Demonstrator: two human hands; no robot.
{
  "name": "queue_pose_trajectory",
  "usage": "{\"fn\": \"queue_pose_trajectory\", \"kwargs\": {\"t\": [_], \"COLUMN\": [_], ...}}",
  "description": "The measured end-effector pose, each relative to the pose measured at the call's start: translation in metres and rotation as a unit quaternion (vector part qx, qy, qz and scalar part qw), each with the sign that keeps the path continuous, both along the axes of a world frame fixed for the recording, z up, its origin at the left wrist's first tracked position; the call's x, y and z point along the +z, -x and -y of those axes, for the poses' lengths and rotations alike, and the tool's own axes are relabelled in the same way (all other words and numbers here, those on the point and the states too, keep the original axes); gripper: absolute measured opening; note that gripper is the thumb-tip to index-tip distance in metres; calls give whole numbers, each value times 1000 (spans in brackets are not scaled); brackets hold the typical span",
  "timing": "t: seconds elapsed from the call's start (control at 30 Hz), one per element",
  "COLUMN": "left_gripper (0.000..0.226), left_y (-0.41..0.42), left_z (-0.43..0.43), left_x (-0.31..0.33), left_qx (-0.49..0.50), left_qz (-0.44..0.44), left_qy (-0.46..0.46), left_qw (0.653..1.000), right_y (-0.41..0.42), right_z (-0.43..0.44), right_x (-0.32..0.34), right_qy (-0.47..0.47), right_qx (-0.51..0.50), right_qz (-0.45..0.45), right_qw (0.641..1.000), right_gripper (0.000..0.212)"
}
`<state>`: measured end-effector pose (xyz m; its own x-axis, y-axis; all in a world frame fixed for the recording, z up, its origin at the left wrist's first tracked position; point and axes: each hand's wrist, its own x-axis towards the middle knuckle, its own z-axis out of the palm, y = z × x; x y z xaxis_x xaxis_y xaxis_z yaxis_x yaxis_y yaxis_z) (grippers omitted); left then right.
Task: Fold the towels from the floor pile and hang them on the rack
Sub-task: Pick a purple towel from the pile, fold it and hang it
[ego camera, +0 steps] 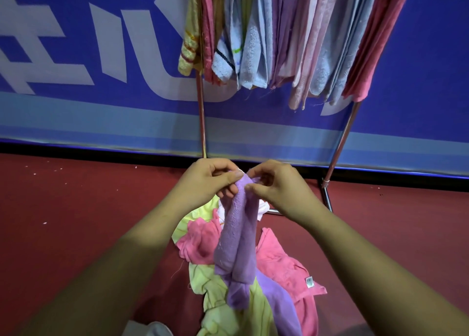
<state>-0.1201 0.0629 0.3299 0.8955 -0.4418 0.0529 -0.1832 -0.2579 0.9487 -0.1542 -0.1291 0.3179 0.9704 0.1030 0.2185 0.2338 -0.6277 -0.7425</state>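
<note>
Towel in purple (238, 234) hangs from both hands in front of me. Its top edge is bunched between them and its long axis runs straight down. The lower end is over the floor pile; I cannot tell whether it touches.

My left hand (210, 180) has its fingers curled and its thumb pressed onto the top corner of the cloth. My right hand (276, 186) meets it from the other side, thumb and forefinger pinching the same top edge, the other fingers curled behind. Both forearms reach forward and converge, wrists roughly level, the hands just beside each other.

Under the towel the pile (200, 246) lies on the red floor (76, 221): pink, pale yellow-green and another purple piece, crumpled and overlapping.

Beyond the hands stands the rack (201, 117), its metal legs running down to the floor. Hung towels (279, 43) in yellow, pink, blue and lilac are packed side by side along the top. Behind it is a blue banner (114, 102) with large white lettering.
</note>
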Motion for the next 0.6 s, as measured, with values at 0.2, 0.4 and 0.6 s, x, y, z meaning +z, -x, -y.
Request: {"fn": "queue_pose_trajectory", "kwargs": {"t": [0.2, 0.4, 0.6], "left_gripper": [14, 38, 35], "left_y": [-3, -14, -24], "left_z": [-5, -20, -37], "left_x": [-1, -18, -17], "left_qx": [-10, -70, 30], "left_qz": [11, 62, 120], "left_qy": [5, -288, -245], "left_qw": [1000, 953, 962], "right_y": [-1, -2, -8], "right_z": [7, 14, 34], "right_x": [3, 9, 8], "right_qy": [-65, -170, -254], "right_qx": [-3, -13, -107], "right_qz": [-9, -30, -25], "right_qw": [998, 985, 961], "right_gripper": [10, 18, 10]}}
